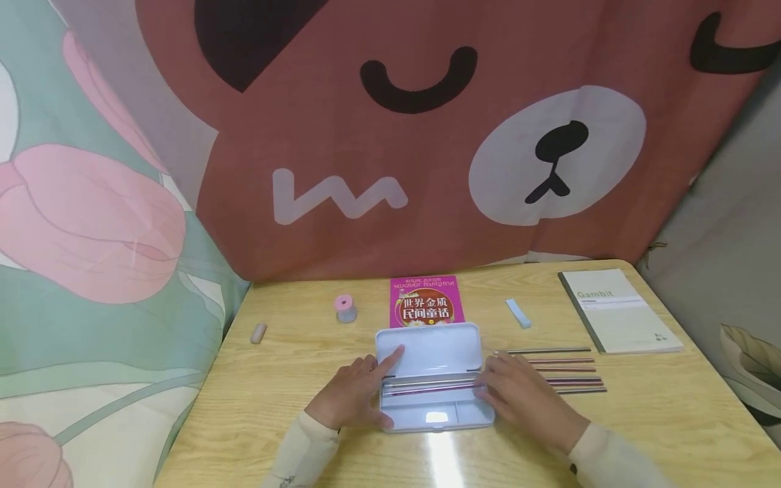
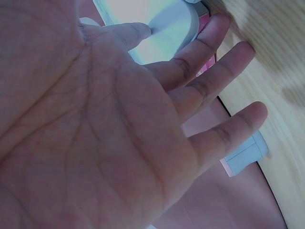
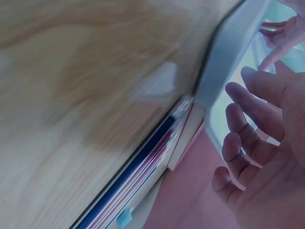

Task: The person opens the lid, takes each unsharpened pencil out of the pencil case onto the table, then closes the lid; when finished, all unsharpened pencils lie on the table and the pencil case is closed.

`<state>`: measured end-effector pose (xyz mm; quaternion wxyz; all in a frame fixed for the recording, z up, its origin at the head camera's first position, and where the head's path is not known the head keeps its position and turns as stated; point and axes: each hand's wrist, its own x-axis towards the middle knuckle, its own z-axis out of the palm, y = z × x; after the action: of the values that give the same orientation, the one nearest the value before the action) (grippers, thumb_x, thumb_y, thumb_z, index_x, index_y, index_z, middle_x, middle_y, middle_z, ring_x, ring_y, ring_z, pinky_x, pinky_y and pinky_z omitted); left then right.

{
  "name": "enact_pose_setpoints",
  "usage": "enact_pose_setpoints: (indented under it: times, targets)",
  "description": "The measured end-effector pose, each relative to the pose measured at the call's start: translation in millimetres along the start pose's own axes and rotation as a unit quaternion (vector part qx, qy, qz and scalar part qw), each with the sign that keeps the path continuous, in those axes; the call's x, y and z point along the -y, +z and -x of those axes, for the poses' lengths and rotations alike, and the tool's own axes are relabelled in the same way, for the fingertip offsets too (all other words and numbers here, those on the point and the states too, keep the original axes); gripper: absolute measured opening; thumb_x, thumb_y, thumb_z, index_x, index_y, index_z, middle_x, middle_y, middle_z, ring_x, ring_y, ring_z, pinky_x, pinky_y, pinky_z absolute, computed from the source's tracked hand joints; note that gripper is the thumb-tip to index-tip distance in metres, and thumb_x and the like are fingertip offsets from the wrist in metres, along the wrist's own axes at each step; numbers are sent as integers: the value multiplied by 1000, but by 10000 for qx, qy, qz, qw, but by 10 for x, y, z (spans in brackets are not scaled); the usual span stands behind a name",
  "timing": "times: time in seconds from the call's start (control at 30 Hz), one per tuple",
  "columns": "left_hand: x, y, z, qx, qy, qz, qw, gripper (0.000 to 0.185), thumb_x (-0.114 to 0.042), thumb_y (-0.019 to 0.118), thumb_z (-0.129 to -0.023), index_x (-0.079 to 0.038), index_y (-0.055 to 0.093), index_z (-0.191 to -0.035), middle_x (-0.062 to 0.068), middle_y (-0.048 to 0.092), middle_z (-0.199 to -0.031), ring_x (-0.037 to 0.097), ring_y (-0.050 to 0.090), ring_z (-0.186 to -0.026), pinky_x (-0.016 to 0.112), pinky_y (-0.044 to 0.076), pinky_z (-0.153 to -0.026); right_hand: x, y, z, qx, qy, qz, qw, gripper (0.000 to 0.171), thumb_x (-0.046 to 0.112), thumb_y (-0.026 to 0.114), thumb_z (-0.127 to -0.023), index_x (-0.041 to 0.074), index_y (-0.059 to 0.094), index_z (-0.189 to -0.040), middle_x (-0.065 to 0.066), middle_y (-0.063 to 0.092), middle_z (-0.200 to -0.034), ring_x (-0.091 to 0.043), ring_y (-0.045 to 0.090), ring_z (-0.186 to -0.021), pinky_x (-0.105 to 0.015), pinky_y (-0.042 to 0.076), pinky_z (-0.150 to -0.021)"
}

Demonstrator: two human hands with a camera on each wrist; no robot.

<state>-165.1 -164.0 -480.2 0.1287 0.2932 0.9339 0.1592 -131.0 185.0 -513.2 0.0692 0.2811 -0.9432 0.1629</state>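
Wood-grain table (image 1: pixel 232 413), bear-print cloth (image 1: pixel 335 142) behind. One pale pencil case (image 1: pixel 436 352), lid raised, near the table's front middle; slim pencils (image 1: pixel 427 388) inside. One left hand (image 1: pixel 350 393) at the case's left end: index extended onto the lid's inner face, thumb at the front corner, fingers straight and spread apart. One right hand (image 1: pixel 527 400) at the right end: fingers loosely bent, separated, palm inward. Loose pencils (image 1: pixel 573 381) lie beyond it, to its right.
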Motion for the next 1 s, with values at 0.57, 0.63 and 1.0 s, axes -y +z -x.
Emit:
enact_pose_setpoints:
  times: [0.57,0.63,1.0]
  targets:
    - [-12,-13,-14,40,-57,112,9999,128,-39,104,-73,-18,31,-176,3,55,-108,15,44,-94,37,46,-88,105,148,-196,828,-39,-622,9946,14,28,75,-105,24,76,-119,18,68,-111,-7,57,-106,-46,54,-102]
    - [-14,-16,-13,40,-67,112,9999,128,-39,105,-73,-19,31,-176,3,56,-109,16,45,-94,37,46,-88,102,159,-197,869,-56,-748,9934,10,27,74,-106,26,75,-116,20,66,-108,-4,53,-103,-40,51,-96]
    - [-3,-11,-13,99,-96,98,9999,128,-40,104,-74,-20,30,-176,1,54,-109,15,43,-95,35,44,-86,116,155,-214,923,70,-1005,9906,7,27,75,-105,28,69,-108,24,57,-100,-1,48,-98,-34,47,-91]
